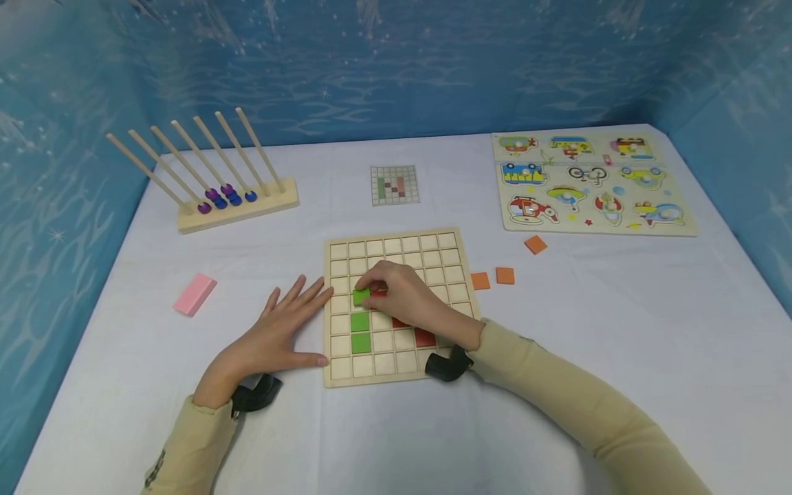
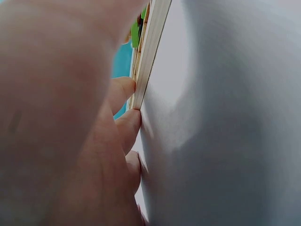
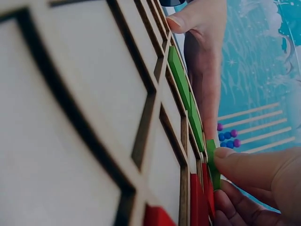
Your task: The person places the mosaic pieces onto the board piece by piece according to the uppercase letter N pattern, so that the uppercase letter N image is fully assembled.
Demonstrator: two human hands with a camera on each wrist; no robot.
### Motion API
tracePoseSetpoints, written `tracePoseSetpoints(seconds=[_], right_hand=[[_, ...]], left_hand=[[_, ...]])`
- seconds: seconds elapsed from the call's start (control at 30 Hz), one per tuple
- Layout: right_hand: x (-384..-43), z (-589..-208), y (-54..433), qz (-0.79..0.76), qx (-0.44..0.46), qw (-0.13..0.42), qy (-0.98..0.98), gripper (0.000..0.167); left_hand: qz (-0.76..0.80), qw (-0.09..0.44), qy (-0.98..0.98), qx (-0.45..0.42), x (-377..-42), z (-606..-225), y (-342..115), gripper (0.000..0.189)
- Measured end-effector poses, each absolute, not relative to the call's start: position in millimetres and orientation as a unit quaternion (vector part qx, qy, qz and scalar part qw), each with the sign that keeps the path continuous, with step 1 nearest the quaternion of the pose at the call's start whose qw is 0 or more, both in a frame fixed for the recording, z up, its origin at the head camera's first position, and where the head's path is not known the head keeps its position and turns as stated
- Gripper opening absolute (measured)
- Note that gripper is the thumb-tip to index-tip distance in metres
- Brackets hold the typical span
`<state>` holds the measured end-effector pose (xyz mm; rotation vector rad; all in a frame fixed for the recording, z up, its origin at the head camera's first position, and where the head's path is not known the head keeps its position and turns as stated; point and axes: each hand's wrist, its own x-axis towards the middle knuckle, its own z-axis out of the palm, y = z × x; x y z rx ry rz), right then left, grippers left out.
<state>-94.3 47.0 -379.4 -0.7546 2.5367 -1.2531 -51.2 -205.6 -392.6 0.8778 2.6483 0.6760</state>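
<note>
While a green tile [image 1: 360,298] is pinched by the right hand [image 1: 405,294] at the board [image 1: 383,363], two other green tiles [image 1: 360,322] and some red tiles [image 1: 425,337] already lie inside. The spread left hand [image 1: 275,337] touches the edge; three orange tiles [image 1: 504,276] on the table [image 1: 371,440] seem unplaced.

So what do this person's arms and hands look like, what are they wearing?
The left hand and right hand wear no gloves. The left sleeve and right sleeve are long and plain beige, the left bearing a small dark patterned mark. A curved black device sits at each wrist.
</note>
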Motion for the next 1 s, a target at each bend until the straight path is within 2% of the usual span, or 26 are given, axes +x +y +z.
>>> tracePoseSetpoints(seconds=[0.27,0.6,0.77,1.0], right_hand=[[-93.8,-377.0,44.4,-0.401,-0.266,0.120,0.868,0.021],[-96.0,-373.1,51.2,-0.428,-0.282,0.112,0.852,0.011],[-99.0,-351.1,79.3,-0.463,-0.262,0.085,0.843,0.014],[-90.7,-335.3,149.1,-0.480,-0.200,0.036,0.853,0.016]], left_hand=[[0.233,0.136,0.915,0.299,-51.3,-392.1,-205.7,0.103],[0.236,0.137,0.914,0.302,-51.3,-392.6,-204.6,0.103],[0.239,0.134,0.914,0.301,-51.6,-393.9,-204.0,0.104],[0.235,0.141,0.916,0.294,-51.1,-392.9,-203.8,0.105]])
